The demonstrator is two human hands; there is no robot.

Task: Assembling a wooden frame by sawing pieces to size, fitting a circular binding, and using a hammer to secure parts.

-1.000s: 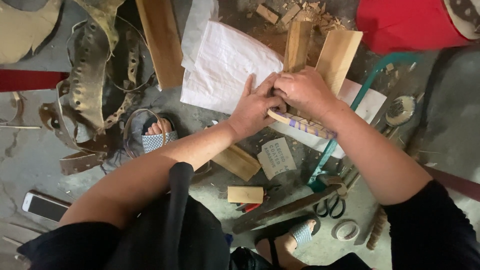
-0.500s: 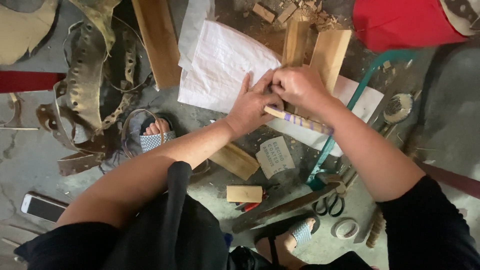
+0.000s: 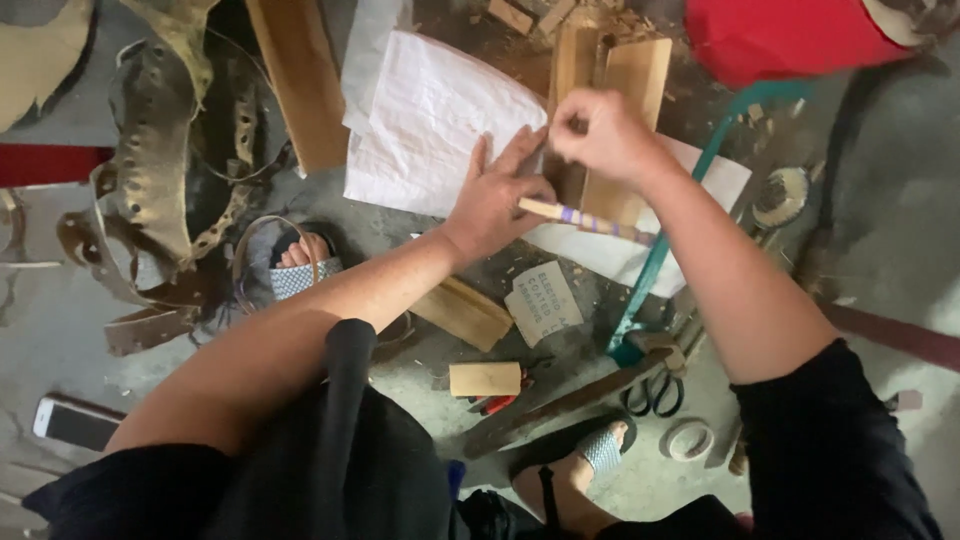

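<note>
A small workshop on the floor, where I work with wood and leather.

I sit low on a grey concrete floor (image 3: 90, 330) with wood chips all over it. Wooden planks (image 3: 295, 80) and small wood blocks (image 3: 485, 379) lie around me. A heap of old leather straps (image 3: 165, 170) sits on one side. Black scissors (image 3: 655, 393), a roll of tape (image 3: 688, 440) and sheets of white paper (image 3: 430, 120) lie close by. My feet in sandals (image 3: 300, 270) rest among all this stuff.

A single head-worn camera looks steeply down from close above the person's left hand (image 3: 497, 205) and right hand (image 3: 603, 135), over a cluttered grey concrete floor (image 3: 900, 240), with both forearms filling the lower frame.
</note>
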